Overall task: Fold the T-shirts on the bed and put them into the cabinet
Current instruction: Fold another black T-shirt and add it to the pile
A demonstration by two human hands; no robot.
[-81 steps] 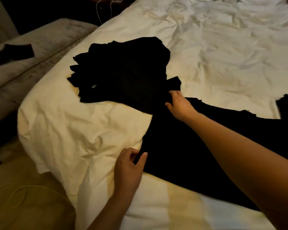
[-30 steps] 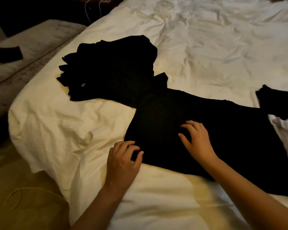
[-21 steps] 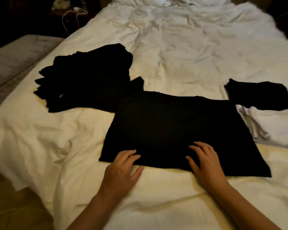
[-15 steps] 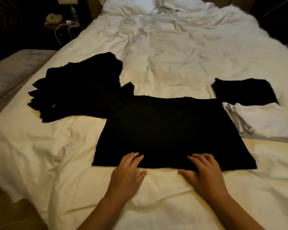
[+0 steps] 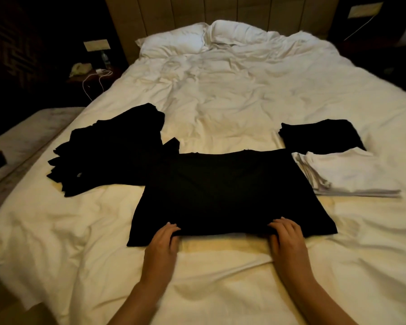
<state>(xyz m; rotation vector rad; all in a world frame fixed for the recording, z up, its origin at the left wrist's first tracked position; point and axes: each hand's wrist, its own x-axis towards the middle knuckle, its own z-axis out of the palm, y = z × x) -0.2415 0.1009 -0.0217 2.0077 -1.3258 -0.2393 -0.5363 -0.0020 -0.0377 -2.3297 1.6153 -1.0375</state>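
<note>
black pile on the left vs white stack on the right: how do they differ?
The black pile is loose and unfolded, edges splayed unevenly; the white stack is folded flat with layered edges lined up. The black pile touches the black T-shirt that both hands grip; the white stack lies just beside it, contact unclear. Both rest on the bed, and neither is held.

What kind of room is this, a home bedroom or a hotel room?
Probably a hotel bedroom, though I cannot be sure. A wide bed with white linen and pillows stands against a padded headboard, and a nightstand beside it holds what looks like a desk telephone.
</note>
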